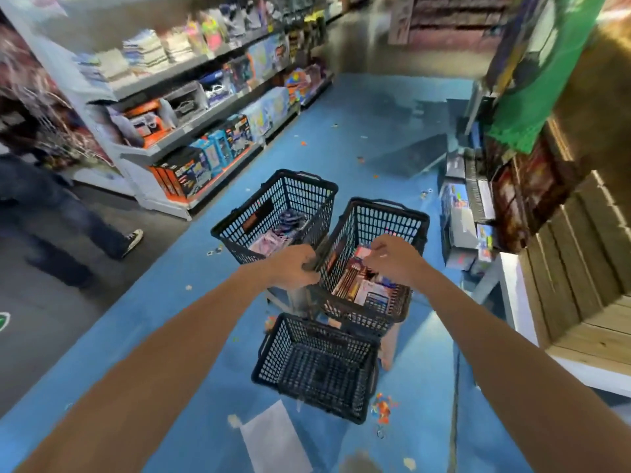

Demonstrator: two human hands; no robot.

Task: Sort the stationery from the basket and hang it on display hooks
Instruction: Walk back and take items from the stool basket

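Note:
Three dark plastic baskets stand on the blue floor. The right basket (403, 227) holds packs of stationery (362, 288), pencils and cards among them. My left hand (293, 268) grips this basket's handle (322, 247) at its left rim. My right hand (392, 259) reaches into the same basket with fingers curled over the packs; whether it holds one is unclear. The far-left basket (273, 206) carries a few pinkish packs. The near basket (317, 367) looks empty.
Toy shelves (205, 107) line the left side of the aisle. A person's legs (68, 216) stand at the left. Boxes (464, 227) are stacked on the floor at right beside a wooden crate display (580, 268). A white sheet (273, 438) and scraps litter the floor.

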